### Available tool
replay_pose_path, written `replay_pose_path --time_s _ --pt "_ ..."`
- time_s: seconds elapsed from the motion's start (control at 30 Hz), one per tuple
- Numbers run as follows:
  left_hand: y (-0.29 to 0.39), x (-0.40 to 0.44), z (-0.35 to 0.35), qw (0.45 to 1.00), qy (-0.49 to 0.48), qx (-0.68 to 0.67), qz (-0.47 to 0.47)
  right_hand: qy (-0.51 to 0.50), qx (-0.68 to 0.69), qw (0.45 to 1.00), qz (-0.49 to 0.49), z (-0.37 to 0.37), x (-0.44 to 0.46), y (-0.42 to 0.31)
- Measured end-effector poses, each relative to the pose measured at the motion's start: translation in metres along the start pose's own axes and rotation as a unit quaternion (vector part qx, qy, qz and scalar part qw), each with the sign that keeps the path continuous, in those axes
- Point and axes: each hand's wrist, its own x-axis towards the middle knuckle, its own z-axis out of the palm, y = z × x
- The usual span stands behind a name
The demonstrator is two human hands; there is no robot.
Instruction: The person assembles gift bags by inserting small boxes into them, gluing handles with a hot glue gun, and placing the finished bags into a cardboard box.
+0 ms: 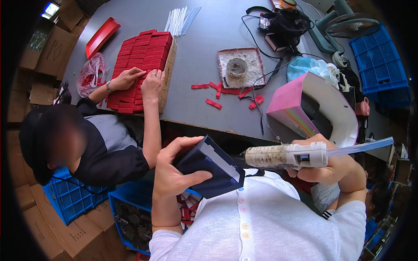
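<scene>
My left hand [176, 167] grips a dark navy-blue box [202, 172], thumb on its near face and fingers round the far side. A pale strip shows along the box's side. In my right hand [331, 167] is a white, stained hot glue gun [283, 155], its fingers wrapped round the handle. From the gun's rear sticks out a clear glue stick [365, 146]. The nozzle points left and sits close to the box's right edge; I cannot tell whether they touch.
A co-worker's hands [141, 82] touch stacked red boxes [143, 50] on the grey table [204, 113]. Small red bow-like pieces [213, 103], a glue-crusted board [252, 56], a pink box [287, 104], a cable, white sticks [180, 21] and a fan [352, 26] surround the work area. Blue crates [76, 191] stand below.
</scene>
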Motion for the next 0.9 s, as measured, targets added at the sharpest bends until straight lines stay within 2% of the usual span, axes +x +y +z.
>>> replay_pose_path --time_s 0.03,0.07,0.13,0.17,0.27,0.33,0.4,0.47,0.6,0.67,0.8,0.9 --pt "0.000 0.000 0.000 1.000 -0.009 -0.020 -0.008 0.046 0.028 0.998 -0.038 0.002 -0.003 0.007" --pt "0.000 0.000 0.000 1.000 -0.008 -0.019 -0.008 0.034 0.142 0.988 0.058 0.001 -0.009 0.000" --pt "-0.001 0.000 0.001 1.000 0.000 -0.024 -0.004 0.073 0.284 0.953 0.078 0.005 -0.016 0.002" --pt "-0.001 0.000 0.001 1.000 0.002 -0.023 -0.003 0.072 0.343 0.936 0.029 0.008 -0.014 0.007" --pt "0.001 -0.003 0.002 0.999 -0.014 -0.045 -0.020 0.060 0.400 0.915 0.010 0.006 -0.008 0.007" --pt "0.005 -0.003 0.005 0.999 -0.027 -0.031 -0.022 0.096 0.376 0.921 0.026 0.011 -0.005 0.002" --pt "0.007 -0.002 0.008 0.999 -0.026 -0.040 -0.020 0.054 0.215 0.973 0.065 0.008 -0.002 0.003" --pt "0.008 -0.002 0.009 0.999 -0.034 -0.036 -0.019 0.041 0.225 0.969 0.094 0.007 0.002 -0.008" --pt "0.008 -0.001 0.009 0.999 -0.040 -0.015 -0.007 0.057 0.208 0.975 0.042 0.010 0.010 -0.010" --pt "0.008 -0.001 0.011 0.999 -0.039 -0.010 -0.006 0.020 0.124 0.992 0.030 0.009 0.014 -0.008" --pt "0.007 -0.001 0.011 0.999 -0.042 0.003 -0.003 0.035 0.077 0.996 -0.033 0.013 0.016 0.005" --pt "0.006 -0.001 0.011 0.999 -0.042 0.011 -0.004 0.030 0.056 0.998 -0.025 0.012 0.015 0.002"
